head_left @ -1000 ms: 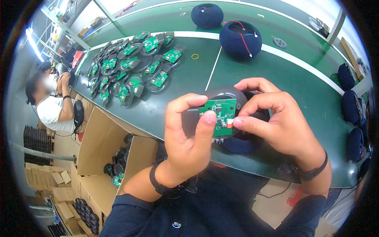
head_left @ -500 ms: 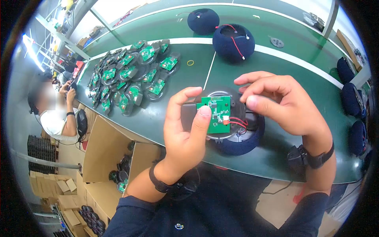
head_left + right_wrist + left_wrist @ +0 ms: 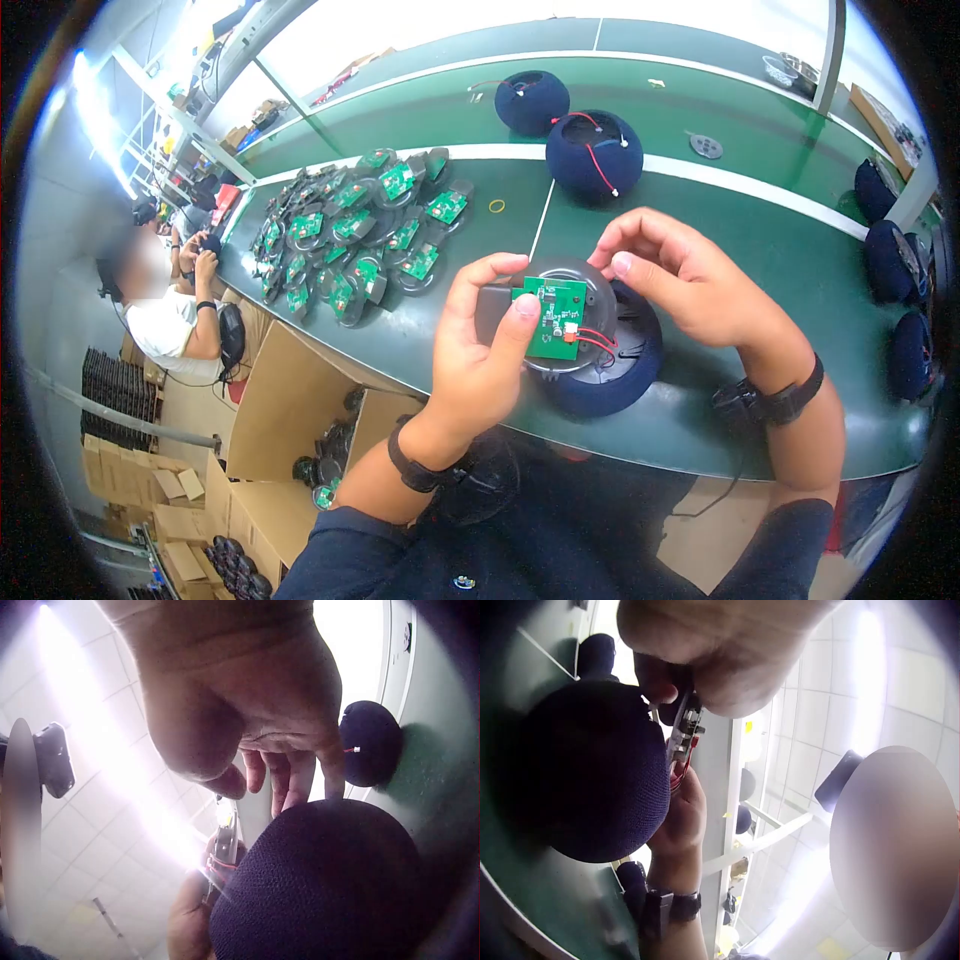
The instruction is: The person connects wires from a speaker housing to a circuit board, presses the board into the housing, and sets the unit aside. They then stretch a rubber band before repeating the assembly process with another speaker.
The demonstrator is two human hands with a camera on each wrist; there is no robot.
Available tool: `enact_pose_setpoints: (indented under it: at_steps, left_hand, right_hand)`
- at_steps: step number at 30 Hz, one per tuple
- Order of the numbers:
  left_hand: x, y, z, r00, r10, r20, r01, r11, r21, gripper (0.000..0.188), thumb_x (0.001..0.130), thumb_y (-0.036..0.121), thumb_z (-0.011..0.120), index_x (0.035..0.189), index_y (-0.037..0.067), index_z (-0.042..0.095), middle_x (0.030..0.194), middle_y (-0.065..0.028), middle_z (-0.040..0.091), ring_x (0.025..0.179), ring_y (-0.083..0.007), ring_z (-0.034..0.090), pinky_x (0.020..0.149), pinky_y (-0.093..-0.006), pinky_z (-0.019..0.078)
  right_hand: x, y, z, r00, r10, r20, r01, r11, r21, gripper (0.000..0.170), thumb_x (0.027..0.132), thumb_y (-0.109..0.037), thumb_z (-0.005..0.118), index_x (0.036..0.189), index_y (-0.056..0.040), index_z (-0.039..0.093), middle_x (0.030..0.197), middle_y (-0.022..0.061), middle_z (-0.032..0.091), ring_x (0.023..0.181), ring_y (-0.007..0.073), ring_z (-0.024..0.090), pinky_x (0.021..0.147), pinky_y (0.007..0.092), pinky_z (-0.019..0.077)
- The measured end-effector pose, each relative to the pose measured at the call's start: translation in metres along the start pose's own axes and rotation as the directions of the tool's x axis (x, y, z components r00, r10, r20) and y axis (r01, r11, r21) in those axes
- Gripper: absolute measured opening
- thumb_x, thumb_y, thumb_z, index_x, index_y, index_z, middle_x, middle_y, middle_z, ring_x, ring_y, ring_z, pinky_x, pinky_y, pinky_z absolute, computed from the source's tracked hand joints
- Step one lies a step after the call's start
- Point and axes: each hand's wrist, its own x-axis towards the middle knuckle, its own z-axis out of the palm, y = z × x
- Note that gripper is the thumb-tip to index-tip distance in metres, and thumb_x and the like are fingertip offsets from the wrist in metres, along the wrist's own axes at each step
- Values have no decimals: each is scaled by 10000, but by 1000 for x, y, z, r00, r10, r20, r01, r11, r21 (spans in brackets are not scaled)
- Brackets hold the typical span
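Observation:
My left hand grips a round black plastic cover, its thumb on the green circuit board fixed to the cover. Red wires run from a small connector on the board toward the opening of a navy fabric-covered round housing, which sits on the table below. In the left wrist view the cover is seen edge-on beside the housing. My right hand holds nothing; its fingers are loosely bent by the cover's far right side, and in the right wrist view they hang beside the housing.
A heap of black covers with green boards lies to the left. Two navy housings with red wires stand at the back, several more at right. A cardboard box stands below the table edge; another person sits at left.
My right thumb and fingers have let go of the connector at the board and drawn back to the right. The left hand keeps its grip on the cover, and the red wires now show.

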Motion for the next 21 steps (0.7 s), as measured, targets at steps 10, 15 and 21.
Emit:
enact_pose_setpoints:
  at_steps: [10, 15, 21]
  left_hand:
    - [15, 9, -4, 994, 44, 105, -45, 999, 10, 378, 983, 81, 648, 1346, 29, 556, 1189, -51, 619, 1076, -100, 578, 966, -271, 460]
    - [15, 2, -14, 969, 216, 122, -231, 966, 120, 442, 953, 60, 639, 1381, 10, 542, 1216, -74, 628, 1094, -128, 590, 972, -286, 468]
    - [-10, -5, -14, 840, 519, 157, -543, 803, 246, 486, 938, 42, 628, 1399, -48, 502, 1191, -196, 673, 1006, -231, 673, 872, -346, 553]
  right_hand:
    - [3, -7, -11, 996, 53, 72, -46, 995, -90, 337, 1071, -261, 581, 1278, 2, 622, 1220, 66, 661, 1085, 128, 617, 1015, 325, 496]
    - [6, -3, -22, 991, -19, -129, 83, 859, 505, 166, 1044, -195, 535, 1156, -75, 559, 972, 40, 607, 795, 147, 605, 808, 320, 513]
    - [1, -11, -15, 973, -220, -70, 198, 641, 742, 181, 1005, -133, 535, 1185, -135, 515, 798, 18, 488, 677, 140, 476, 664, 305, 374]
